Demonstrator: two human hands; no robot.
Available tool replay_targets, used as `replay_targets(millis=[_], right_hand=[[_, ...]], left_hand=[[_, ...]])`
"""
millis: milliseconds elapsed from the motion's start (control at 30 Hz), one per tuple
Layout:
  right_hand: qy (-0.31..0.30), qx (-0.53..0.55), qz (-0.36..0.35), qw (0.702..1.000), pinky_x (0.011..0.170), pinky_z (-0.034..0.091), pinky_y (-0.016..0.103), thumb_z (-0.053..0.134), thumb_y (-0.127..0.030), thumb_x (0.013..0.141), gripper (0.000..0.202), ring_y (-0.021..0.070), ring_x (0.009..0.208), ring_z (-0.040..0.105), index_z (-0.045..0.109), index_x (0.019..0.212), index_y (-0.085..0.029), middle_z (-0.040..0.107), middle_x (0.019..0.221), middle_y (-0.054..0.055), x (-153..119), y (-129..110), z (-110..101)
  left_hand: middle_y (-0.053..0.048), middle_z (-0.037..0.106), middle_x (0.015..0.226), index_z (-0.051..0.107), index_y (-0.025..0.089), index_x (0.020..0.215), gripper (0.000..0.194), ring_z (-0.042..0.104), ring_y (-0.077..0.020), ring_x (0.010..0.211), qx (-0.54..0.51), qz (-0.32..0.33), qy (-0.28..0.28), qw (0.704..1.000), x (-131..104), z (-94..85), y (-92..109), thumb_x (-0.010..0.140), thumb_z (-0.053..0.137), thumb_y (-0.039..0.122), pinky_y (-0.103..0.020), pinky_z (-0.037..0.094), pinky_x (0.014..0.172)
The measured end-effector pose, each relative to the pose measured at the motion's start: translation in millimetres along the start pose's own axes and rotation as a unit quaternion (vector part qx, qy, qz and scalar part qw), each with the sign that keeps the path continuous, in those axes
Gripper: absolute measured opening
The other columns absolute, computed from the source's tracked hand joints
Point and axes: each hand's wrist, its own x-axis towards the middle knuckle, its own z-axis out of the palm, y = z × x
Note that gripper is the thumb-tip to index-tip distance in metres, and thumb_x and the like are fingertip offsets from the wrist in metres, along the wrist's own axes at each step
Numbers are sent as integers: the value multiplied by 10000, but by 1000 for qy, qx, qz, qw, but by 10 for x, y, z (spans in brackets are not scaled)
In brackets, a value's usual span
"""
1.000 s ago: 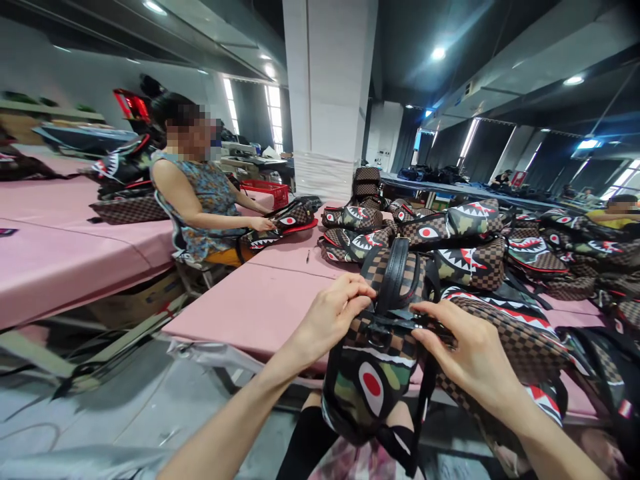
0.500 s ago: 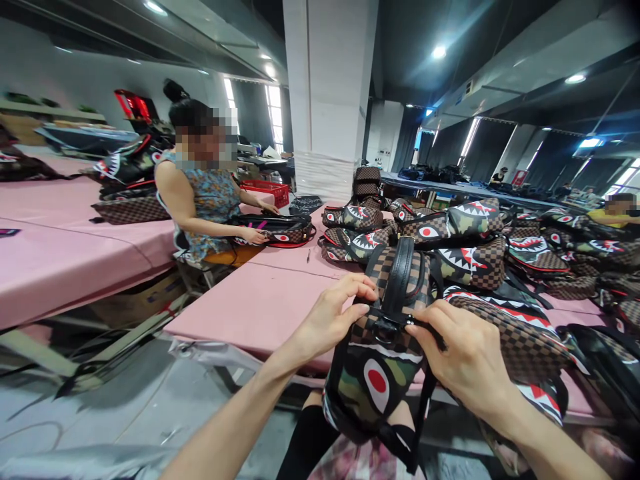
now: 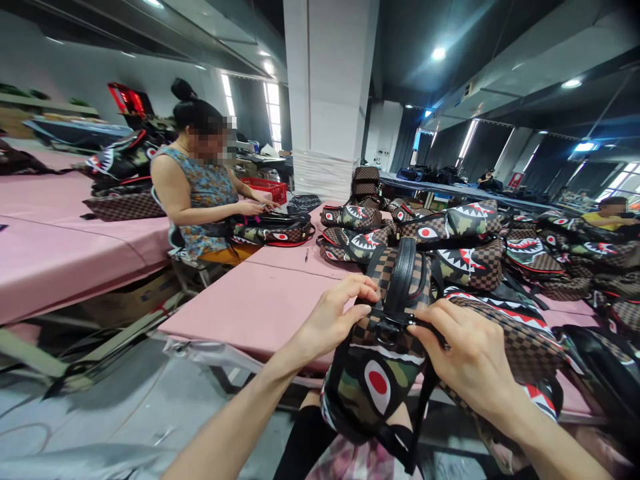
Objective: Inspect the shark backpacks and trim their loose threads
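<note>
A checkered brown and camouflage backpack with a red-and-white eye print leans between my lap and the table edge. Its black top handle stands up, away from me. My left hand pinches the backpack's top edge left of the handle, thumb and fingers closed on it. On the other side, my right hand grips the black zipper near the handle base, where a small shiny metal part shows at the fingertips. The fingers partly hide what each hand holds.
The pink-covered table bears several piled backpacks ahead and to the right. A co-worker sits at the left, hands at another backpack. A white pillar and red crate stand beyond.
My hands keep almost the same hold on the backpack. The co-worker's hands have risen and come together above the other backpack. The view has shifted slightly.
</note>
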Motion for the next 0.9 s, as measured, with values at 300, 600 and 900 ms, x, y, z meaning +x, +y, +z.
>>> replay_targets(millis=[300, 600, 900], right_hand=[[-25, 40, -3, 999, 630, 414, 236, 502, -230, 869, 157, 133, 671, 585, 641, 806, -193, 625, 706, 26, 44, 26, 9], [-44, 180, 54, 981, 643, 426, 242, 514, -235, 855, 111, 138, 694, 572, 617, 840, -197, 609, 751, 27, 6, 121, 24], [142, 524, 351, 763, 475, 355, 204, 591, -423, 730, 304, 81, 504, 397, 534, 917, -191, 449, 621, -46, -112, 303, 664]], left_hand=[[-66, 596, 1036, 597, 173, 827, 136, 540, -179, 1022, 5, 4, 5, 1000, -6, -4, 1, 751, 502, 111, -344, 396, 936], [-66, 626, 1002, 601, 165, 844, 162, 572, -172, 986, 35, -21, 6, 999, 28, -26, 88, 817, 444, 200, -303, 426, 895], [-97, 595, 1171, 319, 156, 1344, 689, 567, -232, 1063, 43, -97, 12, 994, 563, 413, 363, 722, 577, 301, -359, 443, 912]])
